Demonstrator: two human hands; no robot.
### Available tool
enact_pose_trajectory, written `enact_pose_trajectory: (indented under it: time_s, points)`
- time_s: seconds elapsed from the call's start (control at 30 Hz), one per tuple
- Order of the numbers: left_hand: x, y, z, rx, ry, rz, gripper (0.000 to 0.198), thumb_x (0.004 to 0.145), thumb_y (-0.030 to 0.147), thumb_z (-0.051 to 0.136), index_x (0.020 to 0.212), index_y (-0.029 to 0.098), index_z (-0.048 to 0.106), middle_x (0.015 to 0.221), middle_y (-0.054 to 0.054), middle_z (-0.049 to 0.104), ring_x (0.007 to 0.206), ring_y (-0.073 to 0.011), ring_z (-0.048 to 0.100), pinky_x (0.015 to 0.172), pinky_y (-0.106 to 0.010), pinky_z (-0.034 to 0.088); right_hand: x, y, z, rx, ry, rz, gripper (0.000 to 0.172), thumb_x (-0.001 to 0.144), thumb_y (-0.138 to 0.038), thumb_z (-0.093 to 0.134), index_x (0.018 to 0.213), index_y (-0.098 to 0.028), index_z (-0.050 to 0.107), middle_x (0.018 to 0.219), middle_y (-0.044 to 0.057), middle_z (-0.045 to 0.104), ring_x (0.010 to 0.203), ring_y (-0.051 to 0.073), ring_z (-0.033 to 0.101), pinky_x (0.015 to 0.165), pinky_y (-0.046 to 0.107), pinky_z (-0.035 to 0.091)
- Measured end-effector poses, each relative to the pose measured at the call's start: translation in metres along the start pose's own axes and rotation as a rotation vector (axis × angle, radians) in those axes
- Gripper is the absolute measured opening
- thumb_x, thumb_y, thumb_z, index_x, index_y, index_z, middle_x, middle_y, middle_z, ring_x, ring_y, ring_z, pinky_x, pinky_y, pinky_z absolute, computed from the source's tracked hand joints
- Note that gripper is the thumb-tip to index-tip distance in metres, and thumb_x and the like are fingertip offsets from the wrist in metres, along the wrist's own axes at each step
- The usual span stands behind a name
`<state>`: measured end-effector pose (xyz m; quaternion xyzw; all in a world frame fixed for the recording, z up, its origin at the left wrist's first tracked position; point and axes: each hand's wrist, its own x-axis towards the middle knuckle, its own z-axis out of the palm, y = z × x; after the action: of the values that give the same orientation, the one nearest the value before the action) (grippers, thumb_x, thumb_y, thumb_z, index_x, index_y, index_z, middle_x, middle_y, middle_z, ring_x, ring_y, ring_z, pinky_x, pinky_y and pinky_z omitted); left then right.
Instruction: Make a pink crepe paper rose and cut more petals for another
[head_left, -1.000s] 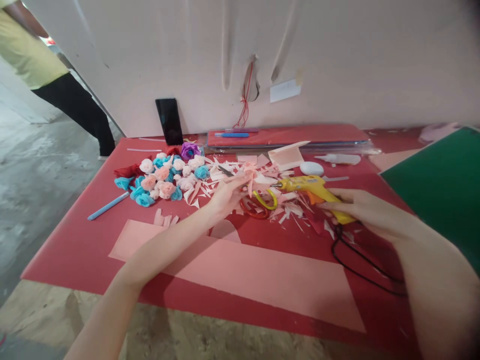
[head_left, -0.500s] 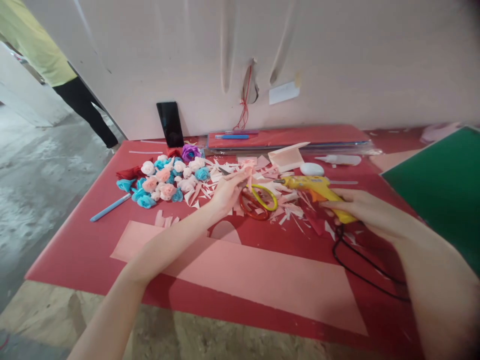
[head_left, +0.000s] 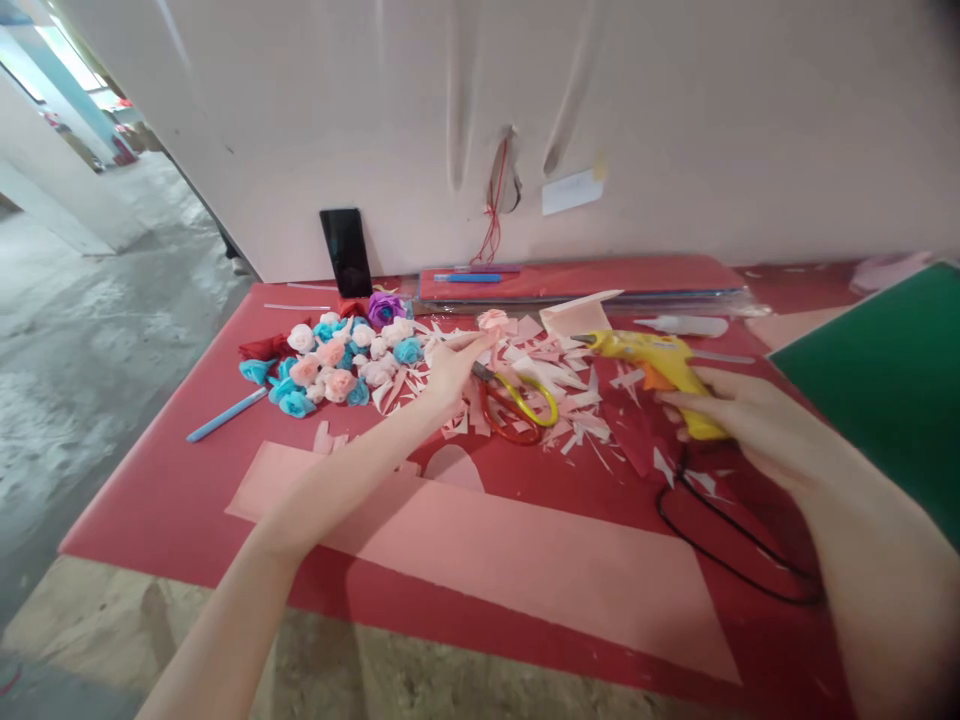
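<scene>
My right hand (head_left: 724, 415) is closed round the handle of a yellow glue gun (head_left: 652, 358), its nozzle pointing left above the table. A black cord (head_left: 731, 560) hangs from the gun. My left hand (head_left: 455, 370) pinches a pink paper flower (head_left: 493, 320) by its lower end, the bloom upright. Scissors (head_left: 517, 408) with yellow and red handles lie just right of my left hand on pink paper scraps (head_left: 581, 400). Left of that hand sits a heap of finished paper flowers (head_left: 330, 355) in white, pink, blue, red and purple.
A long pink paper strip (head_left: 525, 560) lies along the front of the red table (head_left: 165, 500). A phone (head_left: 346, 252) leans against the wall. A blue pen (head_left: 225, 415) is at left, a small bottle (head_left: 682, 326) behind the glue gun and a green board (head_left: 885, 370) at right.
The glue gun has drawn slightly right, away from the pink flower, which my left hand now holds more upright. The person at far left has almost gone from view.
</scene>
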<state>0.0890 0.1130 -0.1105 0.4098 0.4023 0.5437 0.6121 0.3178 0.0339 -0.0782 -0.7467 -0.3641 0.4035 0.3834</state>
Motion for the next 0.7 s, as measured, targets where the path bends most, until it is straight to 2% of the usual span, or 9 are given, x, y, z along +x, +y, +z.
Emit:
enact_pose_trajectory:
  time_s: [0.1,0.23,0.37,0.5,0.7]
  points:
    - [-0.006,0.010,-0.007,0.065,-0.009,0.053,0.001,0.060,0.018,0.069,0.059,0.018,0.070,0.067,0.000,0.066,0.074,-0.0143,0.056,0.078,-0.027,0.040,0.001,-0.001,0.000,0.074,0.041,-0.046,0.015,0.058,-0.012,0.062,0.071,-0.015,0.056,0.057,-0.002,0.055,0.044,0.006,0.048,0.038,0.012,0.041]
    - [-0.009,0.022,-0.015,0.029,0.002,0.033,0.008,0.055,0.008,0.071,0.053,0.016,0.068,0.067,-0.001,0.064,0.083,-0.0144,0.055,0.087,-0.025,0.036,0.004,0.000,0.000,0.166,0.090,-0.116,0.020,0.050,-0.016,0.066,0.067,-0.016,0.055,0.057,-0.002,0.052,0.047,0.006,0.049,0.040,0.012,0.043]
    - [-0.001,0.023,-0.020,-0.117,0.015,-0.076,0.007,0.064,0.017,0.064,0.058,0.015,0.066,0.063,0.000,0.060,0.067,-0.0106,0.053,0.074,-0.028,0.043,0.007,0.002,0.000,0.216,0.115,-0.152,0.031,0.040,-0.020,0.068,0.069,-0.016,0.056,0.060,-0.001,0.054,0.049,0.007,0.051,0.042,0.013,0.045]
    - [0.006,0.021,-0.024,-0.222,0.007,-0.143,0.007,0.065,0.017,0.061,0.058,0.014,0.061,0.061,0.001,0.058,0.060,-0.0082,0.051,0.067,-0.027,0.045,0.008,0.004,0.000,0.218,0.104,-0.172,0.035,0.036,-0.023,0.072,0.066,-0.016,0.055,0.056,-0.002,0.053,0.046,0.008,0.049,0.039,0.016,0.042]
    - [-0.007,0.022,-0.025,-0.251,-0.034,-0.192,0.008,0.065,0.017,0.063,0.059,0.014,0.062,0.058,0.002,0.058,0.057,-0.0074,0.051,0.061,-0.022,0.041,0.000,0.002,0.005,0.176,0.093,-0.202,0.042,0.037,-0.034,0.075,0.069,-0.017,0.054,0.060,-0.001,0.054,0.049,0.010,0.050,0.044,0.022,0.042]
